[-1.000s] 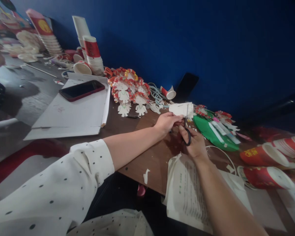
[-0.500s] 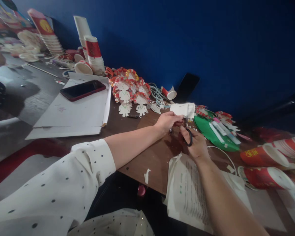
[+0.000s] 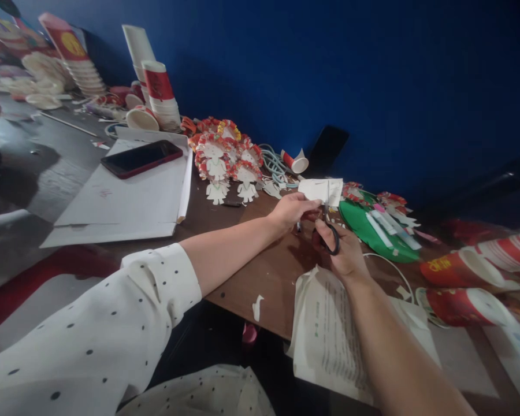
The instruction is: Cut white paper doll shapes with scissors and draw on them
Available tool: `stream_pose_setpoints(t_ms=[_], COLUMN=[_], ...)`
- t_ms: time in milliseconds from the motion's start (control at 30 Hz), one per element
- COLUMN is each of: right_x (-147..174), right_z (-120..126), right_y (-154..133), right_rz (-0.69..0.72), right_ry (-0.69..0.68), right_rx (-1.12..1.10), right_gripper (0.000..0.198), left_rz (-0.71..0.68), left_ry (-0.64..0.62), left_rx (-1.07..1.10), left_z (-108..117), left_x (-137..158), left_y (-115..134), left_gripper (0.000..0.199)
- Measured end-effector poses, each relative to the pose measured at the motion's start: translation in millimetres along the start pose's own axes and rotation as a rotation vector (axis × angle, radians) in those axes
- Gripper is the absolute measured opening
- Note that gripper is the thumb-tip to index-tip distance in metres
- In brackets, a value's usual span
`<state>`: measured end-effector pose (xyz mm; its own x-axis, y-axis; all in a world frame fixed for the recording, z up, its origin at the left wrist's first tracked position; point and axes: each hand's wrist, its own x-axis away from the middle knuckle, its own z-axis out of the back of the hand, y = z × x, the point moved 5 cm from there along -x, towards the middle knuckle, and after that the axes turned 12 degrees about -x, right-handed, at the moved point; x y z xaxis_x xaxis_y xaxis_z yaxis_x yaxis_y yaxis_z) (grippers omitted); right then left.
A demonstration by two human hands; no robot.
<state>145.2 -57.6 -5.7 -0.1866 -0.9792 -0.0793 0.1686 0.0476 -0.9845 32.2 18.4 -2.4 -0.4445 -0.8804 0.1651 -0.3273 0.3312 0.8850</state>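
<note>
My left hand (image 3: 292,212) pinches the lower left edge of a white piece of paper (image 3: 314,188) above the brown table (image 3: 247,277). In my right hand (image 3: 344,254) is a pair of scissors with black handles (image 3: 333,240), my fingers closed in the loops. The scissor blades point away from me and lie across the right part of the paper. Several paper dolls (image 3: 216,167) with red ruffled trim are grouped to the left beyond my hands. A narrow paper scrap (image 3: 257,308) rests near the table edge.
A phone (image 3: 143,159) lies on a white flat box (image 3: 121,199) to the left. Stacked paper cups (image 3: 160,92) stand behind it. To the right are a green sheet (image 3: 355,222) with markers, fallen red cups (image 3: 457,268) and a printed paper bag (image 3: 325,335). Another person's sleeve shows far left.
The view has shifted slightly. Both hands stay at the paper, with the scissors still across it; the paper appears slightly more tilted toward me.
</note>
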Motion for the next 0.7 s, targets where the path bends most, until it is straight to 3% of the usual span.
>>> stream_pose_setpoints(t_ms=[233, 700], right_x=[-1.2, -0.4], right_z=[1.2, 3.2], right_y=[1.0, 1.2], right_rz=[0.035, 0.036], right_ry=[0.021, 0.003], right_rx=[-0.018, 0.029], right_gripper=[0.039, 0.047], left_rz=[0.006, 0.037], left_ry=[-0.010, -0.020], left_rx=[-0.042, -0.011], left_z=[-1.4, -1.8], left_x=[1.3, -0.4], left_y=[-5.1, -3.1], left_gripper=[0.028, 0.031])
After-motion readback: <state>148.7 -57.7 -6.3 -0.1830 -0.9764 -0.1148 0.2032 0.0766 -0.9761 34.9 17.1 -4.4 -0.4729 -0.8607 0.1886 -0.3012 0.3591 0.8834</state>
